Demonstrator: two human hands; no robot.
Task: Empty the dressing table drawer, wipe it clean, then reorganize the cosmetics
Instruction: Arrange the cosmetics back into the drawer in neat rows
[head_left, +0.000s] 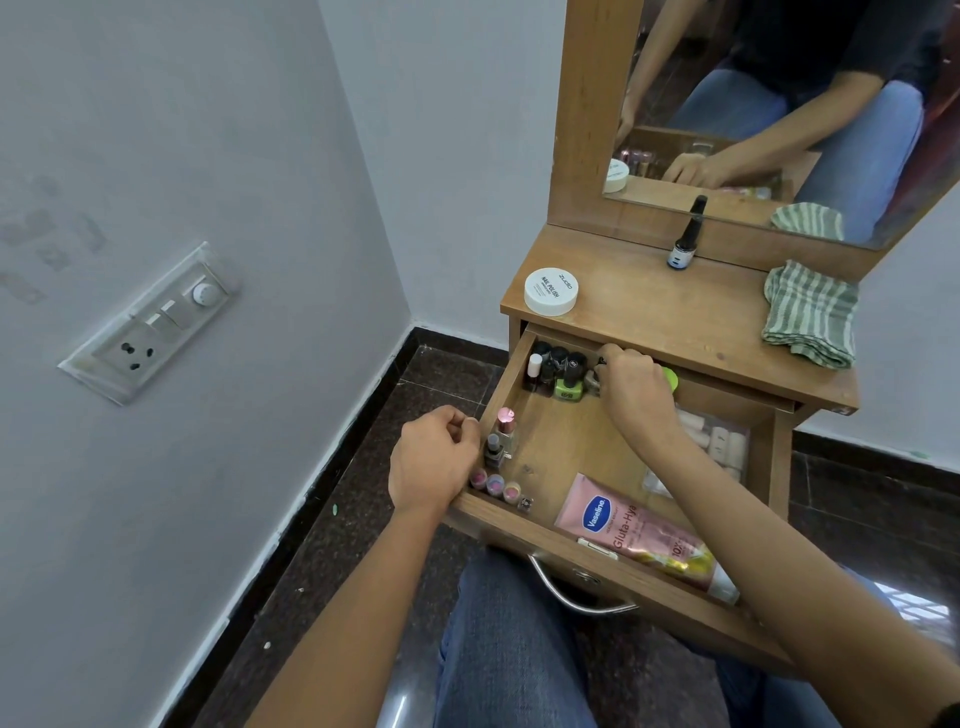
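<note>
Drawer (571, 551) open, full of cosmetics | right hand (634, 384) pinches dark-capped bottle (596, 375) in far row | left hand (434, 460) curled at left rim, grip: cannot tell | lift straight up, spare neighbouring bottles (563, 387), set on table (675, 312).

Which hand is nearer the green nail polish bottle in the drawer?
Right. The right hand is just beside the green bottle at the drawer's back; the left hand is by the front-left wall.

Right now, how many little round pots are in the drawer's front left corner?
3 pots, lined along the front wall: one beside the left hand, one in the middle, one rightmost. The hand may hide others.
</note>
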